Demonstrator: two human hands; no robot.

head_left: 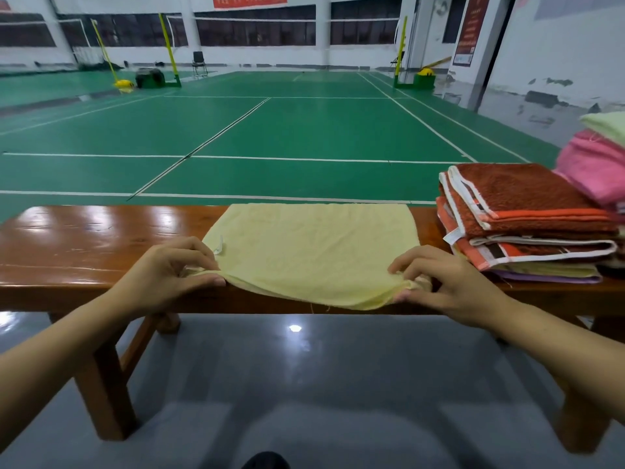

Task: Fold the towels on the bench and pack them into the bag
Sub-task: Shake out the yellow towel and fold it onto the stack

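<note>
Bench: one wooden bench, glossy brown, running across the view.
Towel in work: one pale yellow towel lying flat on the bench, its near edge hanging slightly over the front; one small white tag at its left edge.
Left hand: left hand pinches the towel's near left corner, fingers curled over the cloth.
Right hand: right hand pinches the near right corner, cloth bunched between thumb and fingers.
Folded stack: one stack of folded towels on the bench just right of the yellow towel, brown-orange on top; exact count unclear.
Further pile: one pink towel and one light green towel at the right edge.
Bag: not seen.
Floor: green court beyond the bench.
</note>
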